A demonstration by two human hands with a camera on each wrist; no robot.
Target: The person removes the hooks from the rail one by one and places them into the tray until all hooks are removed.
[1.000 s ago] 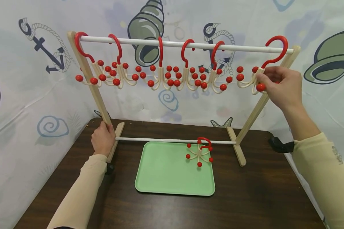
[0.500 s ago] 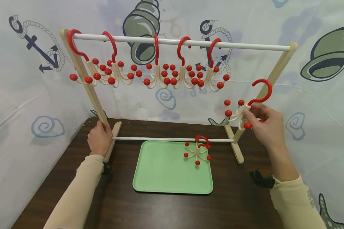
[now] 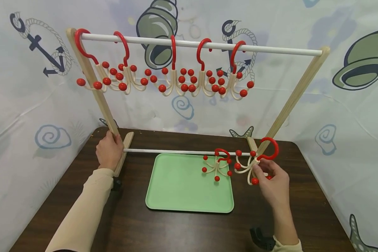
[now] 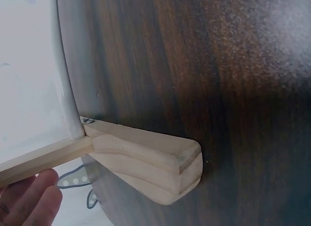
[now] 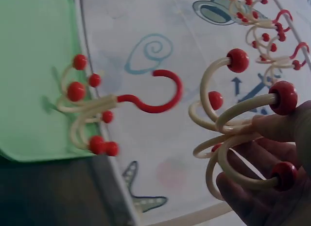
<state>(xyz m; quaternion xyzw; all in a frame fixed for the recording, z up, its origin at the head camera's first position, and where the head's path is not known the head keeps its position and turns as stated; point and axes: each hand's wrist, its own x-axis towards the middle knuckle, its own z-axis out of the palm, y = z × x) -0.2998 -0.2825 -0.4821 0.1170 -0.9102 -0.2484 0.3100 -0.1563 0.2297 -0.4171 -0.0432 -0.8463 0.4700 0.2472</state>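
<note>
Red-hooked hanger (image 3: pixel 253 163): just beside the right edge of the green tray (image 3: pixel 189 192); its height over the dark table (image 3: pixel 176 231) is hard to judge.
Right hand (image 3: pixel 274 182): thumb and fingers pinch the hanger's cream stem, partly covering it; the hook is hidden in the right wrist view.
Left hand (image 3: pixel 109 151): fingers curl round the left post (image 3: pixel 104 108) low down; the left wrist view cuts off all but fingers.
Second hanger (image 3: pixel 217 167): on the tray, its hook overlapping the lower rod (image 3: pixel 163 151); whether they touch cannot be told.
Top rod (image 3: pixel 280 50): bears five hangers (image 3: pixel 174 78), their prongs partly overlapping.
Left sleeve (image 3: pixel 85 210): cropped by the bottom edge.
</note>
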